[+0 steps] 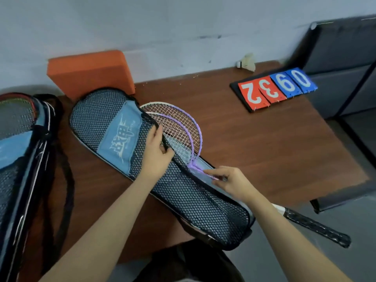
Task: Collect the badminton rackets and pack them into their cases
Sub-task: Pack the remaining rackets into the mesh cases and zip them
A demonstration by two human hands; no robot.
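Two purple rackets (179, 127) lie stacked, heads overlapping, partly inside an open mesh-and-blue racket case (122, 135) that rests diagonally across the brown desk (264, 139). The heads stick out past the lifted edge of the case's upper flap; the shafts run under the mesh toward the near end. One black-wrapped handle (317, 227) pokes out of the case's near end, beyond the desk edge.

Left hand (157, 152): grip clenched on the black trim of the flap, thumb and fingers pinching the edge just beside the racket strings.

Right hand (232, 183): fingertips pinch a thin purple shaft just below the throat of the rackets, at the case opening. Whether it holds one shaft or both cannot be told.

A second case (22, 159) lies at the left edge of the desk, with a red-framed racket (20, 98) showing at its top, and a black strap (65, 180) looping beside it.

Also on the desk: an orange foam block (89, 72) against the wall, a shuttlecock (247, 63) at the far edge, and a flip scoreboard (274, 88) with two red cards and two blue cards.
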